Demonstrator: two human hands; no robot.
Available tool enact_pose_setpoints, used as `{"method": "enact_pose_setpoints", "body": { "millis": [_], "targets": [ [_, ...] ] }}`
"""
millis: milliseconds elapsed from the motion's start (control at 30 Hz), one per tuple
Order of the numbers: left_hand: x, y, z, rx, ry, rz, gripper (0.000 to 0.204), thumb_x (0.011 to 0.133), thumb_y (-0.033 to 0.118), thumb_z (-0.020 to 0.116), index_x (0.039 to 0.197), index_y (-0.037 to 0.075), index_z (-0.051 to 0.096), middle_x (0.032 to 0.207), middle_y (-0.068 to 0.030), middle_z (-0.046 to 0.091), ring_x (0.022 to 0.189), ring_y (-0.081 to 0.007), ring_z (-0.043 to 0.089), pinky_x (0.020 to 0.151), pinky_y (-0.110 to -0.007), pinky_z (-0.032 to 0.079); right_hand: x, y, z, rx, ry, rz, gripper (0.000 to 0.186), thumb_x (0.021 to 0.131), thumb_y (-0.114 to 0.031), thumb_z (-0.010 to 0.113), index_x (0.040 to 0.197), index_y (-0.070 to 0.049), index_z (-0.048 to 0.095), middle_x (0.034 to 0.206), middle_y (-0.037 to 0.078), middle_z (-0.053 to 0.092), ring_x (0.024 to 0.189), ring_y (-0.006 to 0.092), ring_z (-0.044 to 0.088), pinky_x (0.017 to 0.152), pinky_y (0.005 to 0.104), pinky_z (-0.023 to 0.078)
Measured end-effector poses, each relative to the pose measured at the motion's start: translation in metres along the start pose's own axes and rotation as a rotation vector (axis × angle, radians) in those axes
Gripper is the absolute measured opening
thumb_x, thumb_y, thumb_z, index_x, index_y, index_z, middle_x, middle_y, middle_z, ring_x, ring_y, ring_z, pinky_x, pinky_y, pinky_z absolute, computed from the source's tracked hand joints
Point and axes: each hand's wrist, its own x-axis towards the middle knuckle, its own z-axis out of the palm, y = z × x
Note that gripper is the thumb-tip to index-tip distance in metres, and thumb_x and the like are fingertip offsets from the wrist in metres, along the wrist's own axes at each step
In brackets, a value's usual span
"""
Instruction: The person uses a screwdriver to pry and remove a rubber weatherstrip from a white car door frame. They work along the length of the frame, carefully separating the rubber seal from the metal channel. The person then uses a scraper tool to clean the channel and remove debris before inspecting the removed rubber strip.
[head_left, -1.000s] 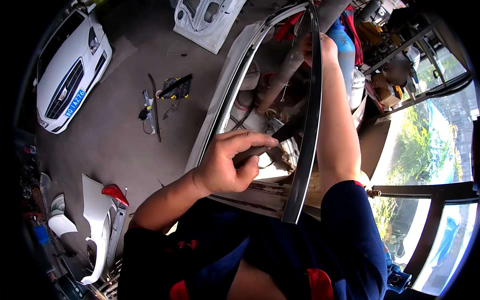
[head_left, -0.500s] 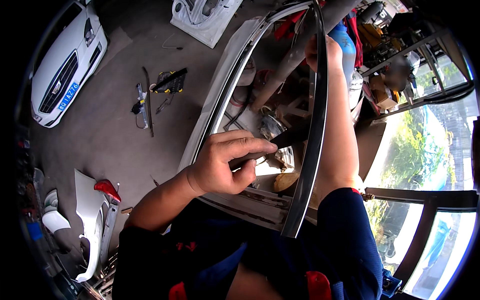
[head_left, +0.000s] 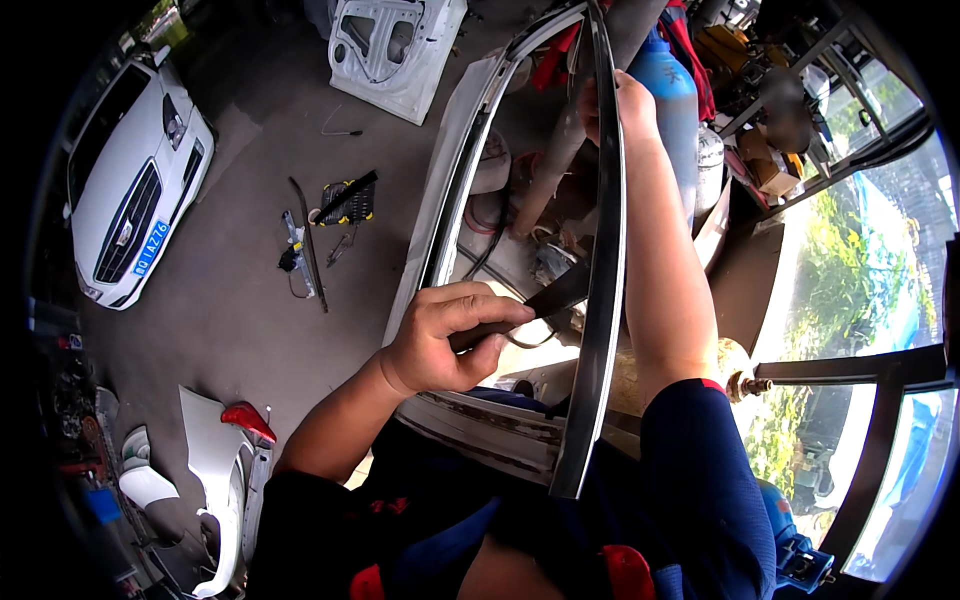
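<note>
A car door stands in front of me, its window opening without glass. Along the right side of that opening runs a glossy black pillar trim with a bright edge. My left hand is closed in a pinch on a flat black strip, which crosses the opening toward the trim. Where the strip's far end lies behind the trim, I cannot see it. Higher up, my right hand is curled round the upper right of the window frame, its fingers partly hidden behind it.
A blue gas cylinder stands right of the door, near cluttered shelves. A white door panel, a window regulator and a black-yellow case lie on the floor. At left are a white car and a white fender.
The view has shifted, so the door sits further left and the floor items lower. More of the black strip shows beyond my left fingers. Both hands keep their holds.
</note>
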Motion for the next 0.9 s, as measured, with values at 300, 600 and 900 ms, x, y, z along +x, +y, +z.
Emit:
{"method": "enact_pose_setpoints", "body": {
  "millis": [300,600,900],
  "targets": [
    [-0.018,0.064,0.024,-0.005,0.089,-0.243,0.036,0.081,-0.003,0.055,0.116,-0.009,0.063,0.106,-0.0191,0.071,0.094,-0.0252,0.071,0.086,-0.032,0.054,0.018,-0.002,-0.014,0.044,0.021,0.011,0.025,0.102,-0.019,0.04,0.089,-0.004,0.055,0.071,0.006,0.056,0.057,0.0179,0.056,0.05,0.0315,0.046],
    [-0.022,0.059,0.023,0.049,0.053,-0.24,0.036,0.08,-0.004,0.055,0.115,-0.008,0.063,0.101,-0.0182,0.07,0.09,-0.0251,0.071,0.081,-0.032,0.055,0.003,0.004,-0.007,-0.106,0.026,-0.031,0.028,0.101,-0.025,0.04,0.083,-0.01,0.056,0.07,-0.001,0.054,0.053,0.0113,0.048,0.048,0.0263,0.038],
    [-0.015,0.031,0.017,0.089,0.108,-0.147,0.028,0.081,-0.002,0.057,0.107,-0.007,0.067,0.098,-0.0173,0.071,0.089,-0.0245,0.071,0.082,-0.032,0.056,0.019,0.005,-0.012,-0.15,0.01,-0.032,0.033,0.103,-0.029,0.036,0.086,-0.011,0.057,0.068,-0.002,0.054,0.053,0.0127,0.046,0.052,0.0301,0.038]
  ]
}}
